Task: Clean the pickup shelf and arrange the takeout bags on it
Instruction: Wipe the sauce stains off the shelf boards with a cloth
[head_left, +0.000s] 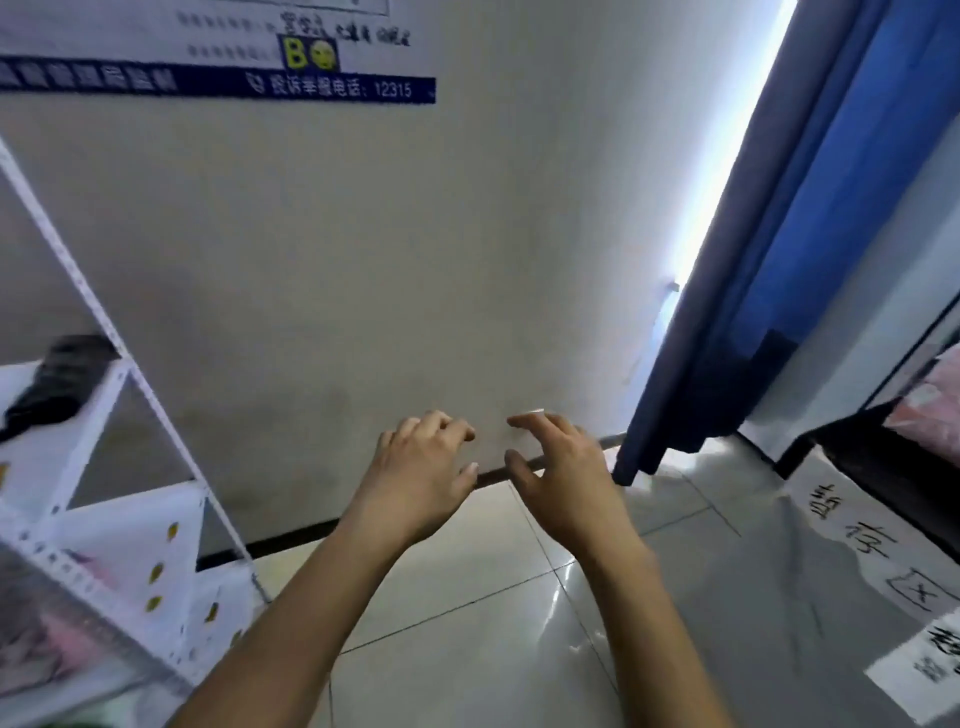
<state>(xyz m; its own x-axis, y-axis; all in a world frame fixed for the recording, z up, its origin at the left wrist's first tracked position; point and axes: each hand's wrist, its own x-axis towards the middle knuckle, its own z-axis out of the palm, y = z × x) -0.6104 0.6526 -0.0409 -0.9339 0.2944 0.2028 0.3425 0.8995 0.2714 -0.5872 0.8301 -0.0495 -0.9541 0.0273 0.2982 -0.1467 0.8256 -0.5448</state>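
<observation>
A white metal shelf (111, 384) stands at the left edge, blurred by motion. A dark cloth (57, 382) lies on its upper board. A white takeout bag with yellow marks (156, 551) sits on a lower level, and a pinkish bag (62, 644) lies lower still. My left hand (421, 473) and my right hand (561, 467) are stretched out side by side over the floor, right of the shelf, fingers spread and curled. Neither hand holds anything.
A pale wall with a blue-banded notice (218, 85) fills the background. A blue curtain (779, 260) hangs at the right. A grey cover with handwritten paper labels (862, 540) lies at the lower right. The floor is glossy tile (467, 597).
</observation>
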